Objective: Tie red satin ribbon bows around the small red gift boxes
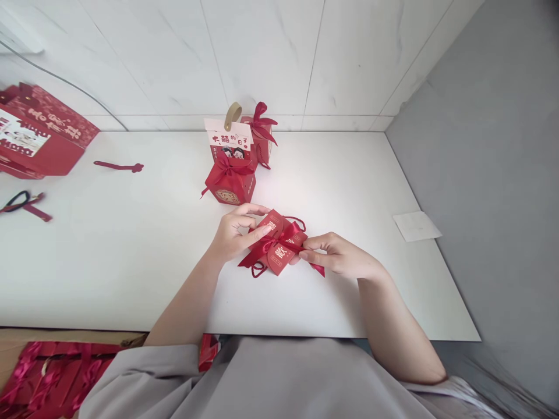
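A small red gift box (pixel 279 261) with gold print lies on the white table in front of me, a red satin ribbon (pixel 265 247) tied in a bow across its top. Dark red twisted cords (pixel 258 270) stick out at its sides. My left hand (pixel 238 233) grips the box at its left, thumb on the top face and fingers at the far edge. On the other side, my right hand (pixel 338 254) pinches the ribbon between thumb and fingers, with a ribbon end hanging below it.
Just beyond stand red favor boxes, one with a ribbon bow (pixel 231 183), another (pixel 261 137) near the wall. A red gift bag (pixel 56 137), a red strap (pixel 117 167) and a white paper (pixel 417 226) lie farther out. A carton (pixel 11 349) of red boxes sits below left.
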### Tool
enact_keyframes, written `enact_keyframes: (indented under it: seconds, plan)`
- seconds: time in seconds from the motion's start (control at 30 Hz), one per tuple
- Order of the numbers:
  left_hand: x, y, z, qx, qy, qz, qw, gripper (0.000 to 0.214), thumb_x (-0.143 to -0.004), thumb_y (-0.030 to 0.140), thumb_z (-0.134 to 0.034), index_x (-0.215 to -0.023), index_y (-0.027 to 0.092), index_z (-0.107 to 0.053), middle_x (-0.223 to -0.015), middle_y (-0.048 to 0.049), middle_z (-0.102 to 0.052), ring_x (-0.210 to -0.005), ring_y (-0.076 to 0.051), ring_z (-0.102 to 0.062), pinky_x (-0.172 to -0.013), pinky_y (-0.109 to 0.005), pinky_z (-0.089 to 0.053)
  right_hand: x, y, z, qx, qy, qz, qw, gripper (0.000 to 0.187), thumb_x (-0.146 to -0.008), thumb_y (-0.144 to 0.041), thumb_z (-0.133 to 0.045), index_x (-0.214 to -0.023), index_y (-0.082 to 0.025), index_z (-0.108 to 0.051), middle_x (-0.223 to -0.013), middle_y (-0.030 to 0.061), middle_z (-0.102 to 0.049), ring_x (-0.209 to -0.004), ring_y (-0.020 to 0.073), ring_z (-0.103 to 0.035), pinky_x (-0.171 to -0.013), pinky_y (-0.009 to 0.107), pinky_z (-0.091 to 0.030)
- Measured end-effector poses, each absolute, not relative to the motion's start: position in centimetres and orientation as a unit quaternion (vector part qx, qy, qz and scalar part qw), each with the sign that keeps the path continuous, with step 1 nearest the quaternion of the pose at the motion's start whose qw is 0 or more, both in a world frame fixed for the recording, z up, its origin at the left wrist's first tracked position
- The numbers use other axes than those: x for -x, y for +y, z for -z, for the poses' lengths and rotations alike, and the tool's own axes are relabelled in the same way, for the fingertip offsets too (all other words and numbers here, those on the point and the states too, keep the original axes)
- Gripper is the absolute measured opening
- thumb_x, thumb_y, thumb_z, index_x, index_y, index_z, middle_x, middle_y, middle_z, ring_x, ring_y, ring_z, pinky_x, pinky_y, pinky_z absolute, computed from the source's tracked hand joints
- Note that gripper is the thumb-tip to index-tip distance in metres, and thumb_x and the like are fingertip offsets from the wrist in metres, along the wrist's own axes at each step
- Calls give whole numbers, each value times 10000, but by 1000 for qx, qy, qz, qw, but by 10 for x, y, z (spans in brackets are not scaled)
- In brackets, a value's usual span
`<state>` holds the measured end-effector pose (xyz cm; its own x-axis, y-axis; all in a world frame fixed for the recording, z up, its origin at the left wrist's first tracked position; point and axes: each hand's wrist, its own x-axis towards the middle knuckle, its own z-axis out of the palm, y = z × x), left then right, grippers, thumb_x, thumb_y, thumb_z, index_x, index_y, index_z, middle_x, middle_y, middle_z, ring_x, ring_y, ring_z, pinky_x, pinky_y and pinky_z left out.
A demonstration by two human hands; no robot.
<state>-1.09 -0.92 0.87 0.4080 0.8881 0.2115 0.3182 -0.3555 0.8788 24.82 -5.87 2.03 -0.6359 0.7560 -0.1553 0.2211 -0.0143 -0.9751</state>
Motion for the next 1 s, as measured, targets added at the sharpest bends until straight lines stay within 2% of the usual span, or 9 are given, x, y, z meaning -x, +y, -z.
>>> enact_keyframes:
  seconds: [0.1, 0.2, 0.27, 0.33, 0.43, 0.57, 0.7, 0.8, 1.0]
  plan:
    - [11, -9, -9, -742, 400, -351, 407, 331, -831, 341, -696, -561, 172, -607, -1178, -89, -647, -1077, -239, -650, -975, -407, -525, -250, -58, -19, 367, -670, -610, 213, 311, -961, -381, -521, -978, -191, -767, -735, 1, -629, -625, 122, -454, -606, 265, -380]
    - [13, -8, -11, -755, 375, -328, 426, 164, -816, 305, -709, -703, 192, -673, -1257, -96, -613, -1187, -260, -598, -1044, -434, -481, -250, -58, -20, 384, -664, -602, 219, 323, -954, -400, -535, -946, -179, -770, -687, -1, -612, -607, 121, -461, -602, 263, -388]
    - [15, -7, -12, -763, 354, -305, 447, 93, -811, 291, -706, -813, 201, -683, -1324, -108, -578, -1231, -272, -572, -1055, -448, -471, -248, -59, -21, 396, -653, -605, 226, 354, -942, -453, -552, -902, -175, -767, -685, 6, -631, -604, 124, -486, -602, 265, -404]
    - [17, -6, -13, -765, 341, -287, 465, 122, -802, 302, -713, -849, 199, -667, -1375, -117, -545, -1258, -286, -553, -1060, -460, -465, -246, -61, -23, 400, -642, -609, 239, 385, -918, -505, -578, -835, -173, -753, -746, 29, -681, -664, 143, -552, -643, 273, -438]
    - [18, -6, -12, -753, 342, -296, 478, 181, -832, 363, -681, -784, 193, -641, -1372, -115, -556, -1271, -299, -544, -1081, -471, -442, -241, -62, -22, 409, -634, -602, 263, 394, -893, -540, -605, -809, -180, -740, -796, 41, -710, -731, 164, -598, -678, 279, -462]
    - [15, -6, -8, -714, 366, -339, 492, 314, -914, 396, -577, -687, 184, -626, -1300, -104, -605, -1138, -269, -636, -1010, -428, -498, -239, -62, -18, 418, -646, -581, 265, 427, -923, -551, -553, -816, -177, -729, -700, 18, -653, -577, 120, -497, -554, 262, -405]
    - [12, -7, -6, -709, 382, -363, 469, 324, -900, 348, -617, -629, 171, -608, -1254, -94, -621, -1034, -239, -679, -965, -409, -522, -240, -61, -18, 403, -663, -572, 266, 402, -967, -492, -506, -864, -178, -734, -646, -10, -591, -551, 102, -427, -555, 249, -372]
    - [11, -7, -7, -719, 388, -366, 445, 338, -873, 321, -654, -581, 169, -575, -1219, -85, -640, -1069, -245, -665, -991, -421, -511, -241, -60, -18, 394, -669, -572, 266, 399, -985, -469, -479, -883, -178, -733, -642, -15, -578, -550, 102, -401, -557, 247, -358]
    - [10, -7, -6, -720, 397, -364, 438, 286, -839, 334, -691, -603, 183, -636, -1201, -88, -649, -1100, -254, -644, -1017, -449, -504, -244, -60, -17, 388, -690, -554, 258, 386, -996, -438, -460, -814, -182, -683, -658, -22, -568, -558, 104, -390, -553, 255, -333]
